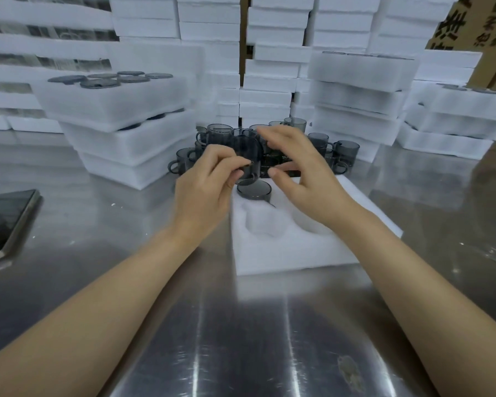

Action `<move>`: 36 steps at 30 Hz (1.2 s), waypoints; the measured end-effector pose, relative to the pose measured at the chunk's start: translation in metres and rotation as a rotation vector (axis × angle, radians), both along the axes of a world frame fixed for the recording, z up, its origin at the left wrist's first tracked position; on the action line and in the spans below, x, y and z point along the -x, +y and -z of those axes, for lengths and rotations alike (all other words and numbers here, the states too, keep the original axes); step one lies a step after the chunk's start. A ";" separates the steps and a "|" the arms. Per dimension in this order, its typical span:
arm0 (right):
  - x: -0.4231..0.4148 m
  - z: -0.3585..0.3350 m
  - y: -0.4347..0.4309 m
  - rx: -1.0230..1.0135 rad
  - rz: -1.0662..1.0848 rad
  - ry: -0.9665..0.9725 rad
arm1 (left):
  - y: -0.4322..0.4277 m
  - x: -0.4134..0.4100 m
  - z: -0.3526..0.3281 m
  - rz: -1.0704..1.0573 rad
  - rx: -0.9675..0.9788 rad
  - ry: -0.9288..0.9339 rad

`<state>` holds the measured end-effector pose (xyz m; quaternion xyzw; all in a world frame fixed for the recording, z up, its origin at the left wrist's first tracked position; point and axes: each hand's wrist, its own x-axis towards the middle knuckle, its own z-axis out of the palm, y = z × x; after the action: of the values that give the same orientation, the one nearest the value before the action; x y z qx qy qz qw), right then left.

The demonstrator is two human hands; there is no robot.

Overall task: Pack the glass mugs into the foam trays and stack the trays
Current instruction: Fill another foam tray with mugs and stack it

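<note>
**Held glass mug** point(248, 151) — smoky grey, hanging at frame centre, just above the far end of the open foam tray point(284, 253).

**Left hand** point(206, 181) is pinching the mug at its handle side, fingers curled in tight.

**Right hand** point(301, 173) is arching just beside the mug, fingers spread and thumb reaching in below. Whether it is gripping anything cannot be told.

**Seated mug** point(254, 191) is sitting in the tray's far pocket, directly below the held one.

**Loose mugs** point(345, 151) are standing clustered behind the hands.

**Tray stack** point(121, 116) — filled, leaning at centre left. A second stack point(355, 96) is rising at centre right.

**Phone** point(6, 222) is lying at the left edge on the steel table point(241, 339).
</note>
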<state>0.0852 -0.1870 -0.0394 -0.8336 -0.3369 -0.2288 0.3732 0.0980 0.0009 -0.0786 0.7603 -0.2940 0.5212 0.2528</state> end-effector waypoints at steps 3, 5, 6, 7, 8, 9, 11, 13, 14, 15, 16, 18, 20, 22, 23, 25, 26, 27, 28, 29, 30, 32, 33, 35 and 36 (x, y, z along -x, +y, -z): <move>-0.001 0.003 0.003 0.107 -0.016 -0.032 | -0.002 0.001 0.002 0.082 -0.091 0.059; -0.003 0.003 0.004 0.084 0.024 0.012 | -0.003 0.002 0.002 0.123 -0.062 0.100; -0.005 0.003 0.003 0.045 0.051 0.036 | -0.004 0.001 0.002 0.143 -0.014 0.103; -0.006 0.003 0.002 -0.003 0.077 0.061 | -0.005 0.000 0.001 0.163 0.041 0.119; -0.007 0.002 0.001 -0.061 0.097 0.088 | -0.006 0.000 0.001 0.193 0.093 0.163; -0.007 0.001 -0.001 -0.119 0.111 0.116 | -0.006 -0.001 0.001 0.223 0.136 0.229; -0.009 -0.001 -0.005 -0.209 0.141 0.159 | -0.006 0.000 0.003 0.261 0.198 0.412; -0.010 -0.003 -0.007 -0.268 0.146 0.209 | -0.003 -0.001 0.006 0.269 0.225 0.667; -0.010 -0.004 -0.008 -0.299 0.131 0.237 | 0.000 -0.001 0.007 0.293 0.235 0.815; -0.010 -0.004 -0.009 -0.336 0.108 0.270 | 0.002 -0.002 0.007 0.339 0.250 0.967; -0.011 -0.005 -0.010 -0.376 0.084 0.305 | 0.004 -0.002 0.006 0.392 0.266 1.102; -0.012 -0.006 -0.011 -0.446 0.066 0.370 | 0.007 -0.002 0.005 0.464 0.287 1.255; -0.016 -0.007 -0.013 -0.600 0.011 0.486 | 0.008 -0.003 0.004 0.527 0.292 1.313; -0.018 -0.010 -0.016 -0.905 -0.145 0.677 | 0.010 -0.004 0.004 0.575 0.262 1.359; -0.019 -0.012 -0.019 -1.042 -0.225 0.743 | 0.011 -0.006 0.005 0.588 0.242 1.374; -0.019 -0.015 -0.026 -1.147 -0.308 0.779 | 0.013 -0.009 0.008 0.602 0.223 1.385; -0.019 -0.015 -0.027 -1.136 -0.320 0.771 | 0.014 -0.010 0.009 0.603 0.232 1.382; -0.019 -0.015 -0.028 -1.117 -0.306 0.764 | 0.013 -0.010 0.010 0.597 0.250 1.371; -0.019 -0.014 -0.028 -1.106 -0.271 0.760 | 0.012 -0.011 0.010 0.582 0.275 1.351; -0.020 -0.014 -0.029 -1.095 -0.230 0.756 | 0.010 -0.010 0.010 0.563 0.299 1.324; -0.022 -0.013 -0.030 -1.074 -0.195 0.746 | 0.008 -0.010 0.010 0.544 0.322 1.294; -0.022 -0.012 -0.031 -1.025 -0.183 0.732 | 0.006 -0.009 0.009 0.528 0.369 1.236; -0.022 -0.013 -0.032 -1.015 -0.190 0.739 | 0.006 -0.008 0.008 0.523 0.395 1.215; -0.022 -0.013 -0.033 -1.040 -0.217 0.762 | 0.008 -0.008 0.006 0.494 0.443 1.182; -0.022 -0.014 -0.033 -1.074 -0.238 0.772 | 0.011 -0.009 0.005 0.471 0.466 1.168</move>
<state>0.1075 -0.2199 -0.0256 -0.5113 -0.1082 -0.0075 0.8525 0.1072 0.0119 -0.0841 0.7585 -0.1470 0.0048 0.6349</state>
